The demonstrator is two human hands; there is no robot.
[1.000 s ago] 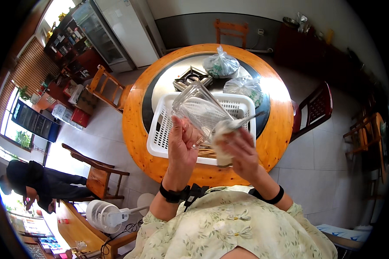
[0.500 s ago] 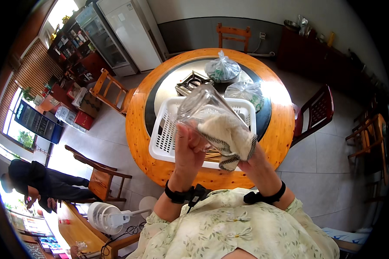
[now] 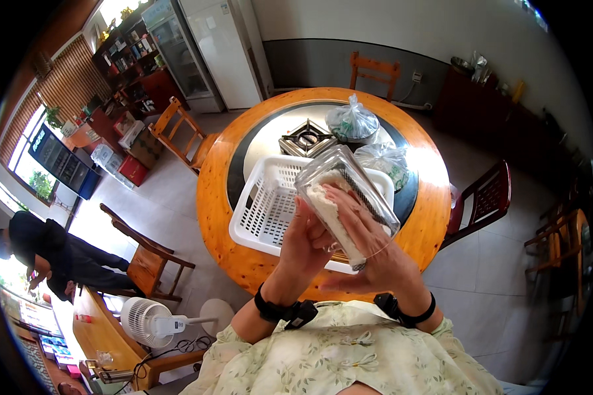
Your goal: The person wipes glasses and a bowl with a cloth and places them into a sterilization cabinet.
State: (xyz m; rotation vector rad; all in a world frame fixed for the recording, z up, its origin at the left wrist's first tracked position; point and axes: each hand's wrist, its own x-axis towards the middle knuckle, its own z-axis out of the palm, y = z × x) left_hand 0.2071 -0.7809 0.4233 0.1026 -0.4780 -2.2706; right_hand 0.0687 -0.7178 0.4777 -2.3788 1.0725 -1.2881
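Note:
Over the near side of the white basket (image 3: 242, 220), a clear, box-shaped container (image 3: 324, 160) is held tilted, its open end toward me. My left hand (image 3: 303, 242) grips it from the left and below with curled fingers. A cream cloth (image 3: 341, 238) with a dark checked edge lies bunched inside the container. My right hand (image 3: 369, 245) reaches into the opening, its fingers stretched over the cloth and pressing it to the inner wall. The container and hands hide the basket's right part.
The basket stands on a round wooden table (image 3: 212, 197) with a gas burner (image 3: 307, 138) and two tied plastic bags (image 3: 352, 120) behind it. Chairs (image 3: 484, 201) surround the table. A white fan (image 3: 148, 321) is at lower left, near a person in dark clothes (image 3: 62, 257).
My right hand has moved up and gone into the container with the cloth, which hung partly out of the opening before. The container has shifted slightly right and down in the view.

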